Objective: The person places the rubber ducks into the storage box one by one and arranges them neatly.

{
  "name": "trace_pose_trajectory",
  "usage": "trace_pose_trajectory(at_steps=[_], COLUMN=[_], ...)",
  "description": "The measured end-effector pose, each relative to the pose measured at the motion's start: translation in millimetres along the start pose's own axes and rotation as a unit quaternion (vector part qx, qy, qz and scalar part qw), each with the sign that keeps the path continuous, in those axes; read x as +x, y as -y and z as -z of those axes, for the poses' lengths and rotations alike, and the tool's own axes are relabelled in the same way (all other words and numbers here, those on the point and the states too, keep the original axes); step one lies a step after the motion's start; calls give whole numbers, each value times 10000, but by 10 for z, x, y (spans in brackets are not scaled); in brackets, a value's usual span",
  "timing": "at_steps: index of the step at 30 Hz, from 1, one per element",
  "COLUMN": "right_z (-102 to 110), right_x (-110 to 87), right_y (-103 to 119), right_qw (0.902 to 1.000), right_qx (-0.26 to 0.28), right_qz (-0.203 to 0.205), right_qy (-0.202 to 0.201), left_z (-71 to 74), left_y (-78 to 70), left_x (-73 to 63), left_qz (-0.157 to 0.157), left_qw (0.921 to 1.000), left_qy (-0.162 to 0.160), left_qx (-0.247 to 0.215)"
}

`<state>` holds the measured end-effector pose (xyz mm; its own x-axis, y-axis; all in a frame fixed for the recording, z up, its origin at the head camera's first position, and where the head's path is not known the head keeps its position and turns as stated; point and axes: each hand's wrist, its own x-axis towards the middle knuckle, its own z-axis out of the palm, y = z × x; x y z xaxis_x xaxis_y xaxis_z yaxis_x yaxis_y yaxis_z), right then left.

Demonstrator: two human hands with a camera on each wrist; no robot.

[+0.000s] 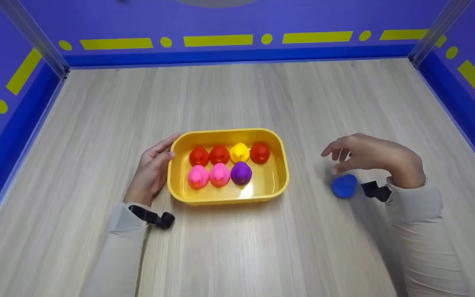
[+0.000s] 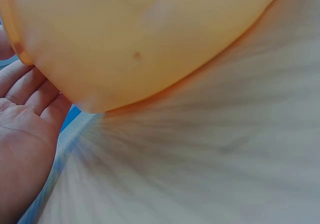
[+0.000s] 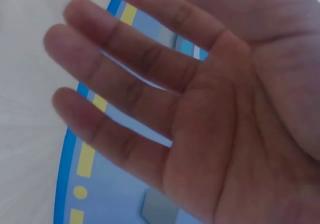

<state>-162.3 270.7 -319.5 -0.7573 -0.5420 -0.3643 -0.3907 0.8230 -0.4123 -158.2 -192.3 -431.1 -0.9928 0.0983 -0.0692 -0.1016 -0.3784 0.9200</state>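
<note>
A yellow plastic tub [image 1: 228,199] sits mid-table with rubber ducks inside in two rows. At the back are three red ducks [image 1: 219,154] and a yellow duck [image 1: 239,152]; in front are two pink ducks [image 1: 219,174] and a purple duck [image 1: 241,173]. My left hand [image 1: 151,171] grips the tub's left end, thumb at the rim and fingers along the outer wall [image 2: 150,44]. To the right, my right hand [image 1: 367,154] hovers over a blue rubber toy [image 1: 344,185] on the table, its fingers loosely bent and holding nothing. The right wrist view shows the bare palm [image 3: 200,114].
The wood-grain table [image 1: 229,255] is bordered at the back and both sides by blue-purple panels [image 1: 229,24] with yellow dashes. Black wrist straps [image 1: 151,216] with small cameras are worn over the sleeves.
</note>
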Motion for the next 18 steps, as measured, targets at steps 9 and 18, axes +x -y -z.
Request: trace_pose_trajectory(at_steps=[9,18], right_z=[-20,-79], right_x=[-78,-110], right_y=[-124,-199], right_qw=[9993,9945], right_qx=[23,342], right_qz=[-338,-908], right_qy=[133,398], left_z=[8,7], left_y=[14,9], left_x=[3,-2], left_qz=[-9,20], left_qw=[10000,9999], left_qy=[1,74], left_qx=[8,-96])
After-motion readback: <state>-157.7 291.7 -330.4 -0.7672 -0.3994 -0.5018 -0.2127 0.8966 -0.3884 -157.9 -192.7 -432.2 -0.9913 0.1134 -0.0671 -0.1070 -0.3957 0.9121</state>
